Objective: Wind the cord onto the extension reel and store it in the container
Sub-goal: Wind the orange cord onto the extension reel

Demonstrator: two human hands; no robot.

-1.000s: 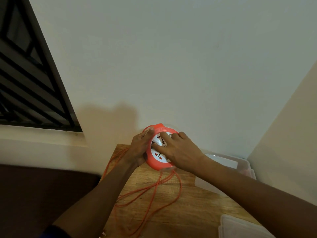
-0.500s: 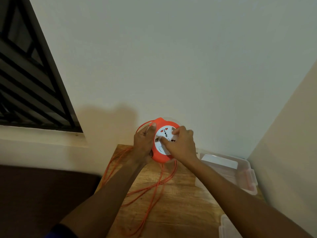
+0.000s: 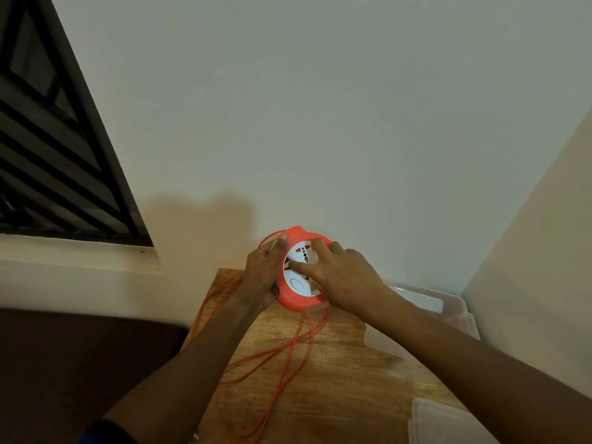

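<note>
Between the two hands, above the far edge of the wooden table (image 3: pixel 336 395), sits the orange extension reel (image 3: pixel 299 304), held up on edge against the pale wall. The left hand (image 3: pixel 261 277) is curled round the reel's left rim, thumb hooked over the top, gripping it firmly. The right hand (image 3: pixel 339 277) lies across the white socket face (image 3: pixel 296 280), fingers spread and pressing on it rather than closing round anything. Compared with half a second ago the right hand's fingers have opened out and shifted across the face, and the socket markings sit at a different angle, so the hub looks to be turning: the winding is under way. Plenty remains, though: loops of orange cord (image 3: pixel 282 350) hang below the hands and trail across the table toward the body. Off past the right wrist waits the clear container (image 3: pixel 461 310), open, with its lid (image 3: pixel 448 424) lying nearer the right forearm. Storage is some way off, I'd judge.
</note>
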